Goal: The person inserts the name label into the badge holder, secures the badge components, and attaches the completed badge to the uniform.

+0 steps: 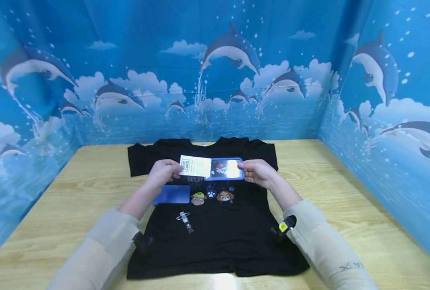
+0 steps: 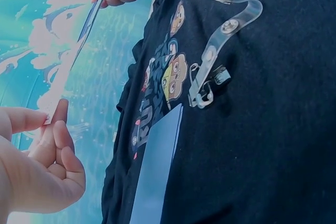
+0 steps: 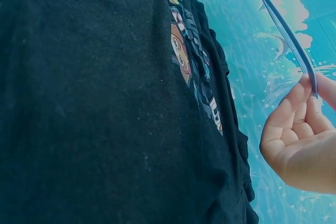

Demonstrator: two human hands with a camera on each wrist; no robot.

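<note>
My left hand [image 1: 161, 175] pinches the left end of a white printed card [image 1: 197, 166] between thumb and fingers. The right hand [image 1: 261, 174] holds the right edge of a blue-framed card holder [image 1: 224, 179] with a shiny clear window. Both are held up over a black T-shirt [image 1: 215, 237], and the card overlaps the holder's left end in the head view. In the right wrist view the holder [image 3: 289, 32] shows edge-on, pinched at its lower end. Below my left hand a flat blue rectangle [image 1: 173, 194] lies on the shirt.
A clear strap clip [image 2: 210, 51] with a metal pin lies on the shirt near its cartoon print [image 1: 211, 195]. The shirt is spread on a wooden table [image 1: 345, 209]. A dolphin-patterned blue curtain [image 1: 146, 52] stands behind and at both sides.
</note>
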